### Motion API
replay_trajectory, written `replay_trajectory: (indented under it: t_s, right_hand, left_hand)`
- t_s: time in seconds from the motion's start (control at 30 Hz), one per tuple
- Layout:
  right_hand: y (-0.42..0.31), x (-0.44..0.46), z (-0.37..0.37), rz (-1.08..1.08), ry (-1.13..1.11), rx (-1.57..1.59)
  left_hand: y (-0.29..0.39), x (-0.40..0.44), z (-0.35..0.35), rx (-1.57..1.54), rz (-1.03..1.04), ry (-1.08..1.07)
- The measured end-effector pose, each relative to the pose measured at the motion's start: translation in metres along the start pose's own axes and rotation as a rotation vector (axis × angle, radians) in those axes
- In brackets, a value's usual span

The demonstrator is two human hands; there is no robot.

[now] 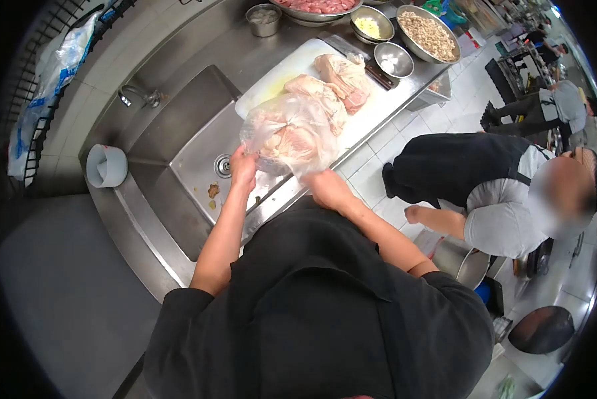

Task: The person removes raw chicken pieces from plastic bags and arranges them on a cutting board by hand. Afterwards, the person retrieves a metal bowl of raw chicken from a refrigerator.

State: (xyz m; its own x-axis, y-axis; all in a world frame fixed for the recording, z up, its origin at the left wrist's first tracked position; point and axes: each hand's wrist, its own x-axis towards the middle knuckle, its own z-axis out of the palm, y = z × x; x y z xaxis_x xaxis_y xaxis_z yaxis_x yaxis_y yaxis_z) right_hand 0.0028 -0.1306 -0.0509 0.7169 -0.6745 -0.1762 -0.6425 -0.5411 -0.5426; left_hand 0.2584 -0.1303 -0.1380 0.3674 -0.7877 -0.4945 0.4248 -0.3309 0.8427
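A clear plastic bag (pixel 290 136) with pale raw meat in it, which looks like chicken, is in front of me at the sink's edge. My left hand (pixel 244 169) is closed on the bag's near left side. At the near right, my right hand (pixel 328 189) grips the loose plastic, fingers partly hidden. Just beyond are two more bags of pale meat, a middle bag (pixel 322 96) and a far bag (pixel 345 78), on a white cutting board (pixel 272 78). Whatever supports the held bag from below is hidden.
The steel sink (pixel 159 156) lies left, with scraps (pixel 213 191) near its drain. A knife (pixel 380 76) and a small steel bowl (pixel 394 60) sit beyond the bags. Farther back are a bowl of chopped food (pixel 429 34) and a bowl of red meat (pixel 318 5). A co-worker (pixel 471 173) stands right.
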Motion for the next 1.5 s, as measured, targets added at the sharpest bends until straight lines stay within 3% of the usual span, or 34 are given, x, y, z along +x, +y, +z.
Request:
replay_trajectory:
  t_s: [0.13, 0.2, 0.27, 0.33, 0.47, 0.57, 0.67, 0.73, 0.8, 0.93, 1.07, 1.2, 1.27, 1.33, 1.4, 1.5]
  right_hand:
    - [0.004, 0.043, -0.028, -0.008, 0.403, -0.057]
    - [0.015, 0.07, -0.028, -0.013, 0.359, -0.02]
    - [0.02, 0.094, -0.027, -0.019, 0.321, 0.008]
    - [0.018, 0.111, -0.029, 0.024, 0.065, 0.001]
    - [0.018, 0.12, -0.029, -0.059, -0.019, -0.065]
    - [0.025, 0.116, -0.034, -0.186, 0.104, -0.054]
    - [-0.012, 0.096, -0.027, 0.004, 0.088, -0.189]
    - [-0.006, 0.103, 0.014, 0.079, 0.404, -0.394]
    - [-0.004, 0.105, 0.004, 0.076, 0.406, -0.375]
    - [0.023, 0.114, -0.029, 0.111, 0.281, -0.046]
    - [0.033, 0.111, -0.036, 0.112, 0.225, 0.08]
    - [0.048, 0.088, -0.02, 0.051, 0.349, 0.357]
    - [0.043, 0.074, -0.016, 0.138, 0.135, 1.184]
    - [0.041, 0.066, -0.009, 0.225, 0.047, 1.247]
    - [0.037, 0.06, 0.0, 0.122, 0.064, 1.732]
    - [0.02, 0.056, -0.009, 0.077, 0.004, 1.877]
  left_hand:
    - [-0.017, 0.003, -0.009, -0.086, -0.041, 0.014]
    - [-0.012, -0.002, 0.001, -0.116, -0.135, -0.014]
    - [-0.009, -0.003, 0.004, -0.133, -0.113, -0.042]
    - [-0.001, -0.006, 0.008, -0.154, -0.086, -0.065]
    - [0.014, -0.01, 0.016, -0.273, -0.017, -0.181]
    - [0.03, -0.017, 0.031, -0.35, 0.003, -0.23]
    - [0.017, -0.014, 0.026, -0.359, -0.038, -0.263]
    - [-0.003, -0.004, 0.018, -0.344, -0.051, -0.313]
    - [-0.019, 0.004, 0.011, -0.436, -0.13, -0.084]
    - [-0.007, 0.004, -0.002, -0.354, -0.189, -0.12]
    - [0.004, -0.008, 0.018, 0.159, 0.156, -0.061]
    - [0.005, 0.006, 0.017, 0.216, 0.057, 0.04]
    - [0.002, 0.012, 0.02, -0.022, 0.134, -0.004]
    - [0.012, 0.008, 0.02, -0.188, 0.073, -0.043]
    - [0.029, -0.005, 0.02, -0.356, 0.014, -0.095]
    - [0.05, -0.022, 0.019, -0.53, -0.125, -0.245]
